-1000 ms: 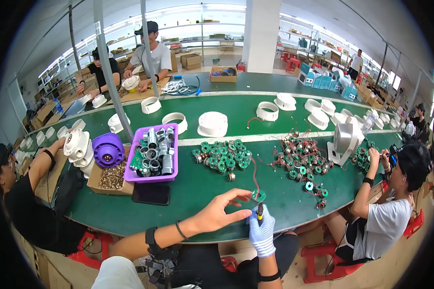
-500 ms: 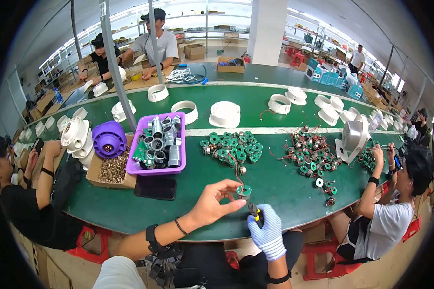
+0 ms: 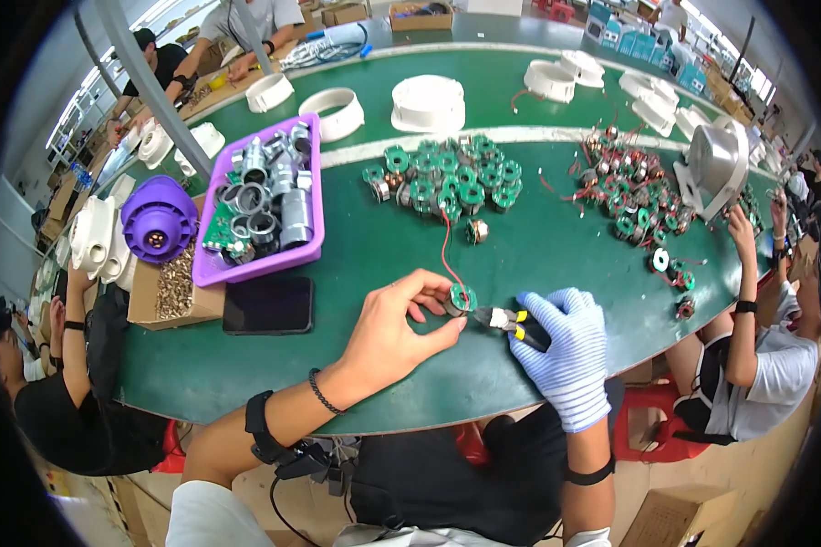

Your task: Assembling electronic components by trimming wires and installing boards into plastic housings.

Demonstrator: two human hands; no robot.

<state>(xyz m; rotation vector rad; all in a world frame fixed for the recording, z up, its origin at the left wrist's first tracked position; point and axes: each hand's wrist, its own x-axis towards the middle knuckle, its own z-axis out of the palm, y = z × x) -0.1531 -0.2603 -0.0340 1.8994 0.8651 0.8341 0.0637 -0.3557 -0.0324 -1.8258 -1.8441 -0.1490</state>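
Note:
Between the thumb and fingers of my bare left hand [image 3: 385, 330] is a small motor stator [image 3: 462, 299] with a round green circuit board on top. A red wire [image 3: 445, 244] runs up from it toward a pile of similar stators [image 3: 465, 178]. My right hand [image 3: 567, 351], in a blue-and-white striped glove, grips cutting pliers [image 3: 522, 326] with black and yellow handles. Their jaws point left and sit close beside the stator; whether they touch it I cannot tell. One single stator [image 3: 476, 232] lies just beyond my left hand.
At left stand a purple bin [image 3: 315, 239] of metal rings, a cardboard box [image 3: 141, 301] of brass-coloured parts, a purple housing [image 3: 159, 219] and a black phone [image 3: 268, 304]. Wired stators [image 3: 625, 196] are heaped at right. White rings [image 3: 429, 103] line the back; co-workers sit on both sides.
The view has tipped downward. My right hand has swung the pliers from near upright to pointing left at the stator. My left hand still holds the stator.

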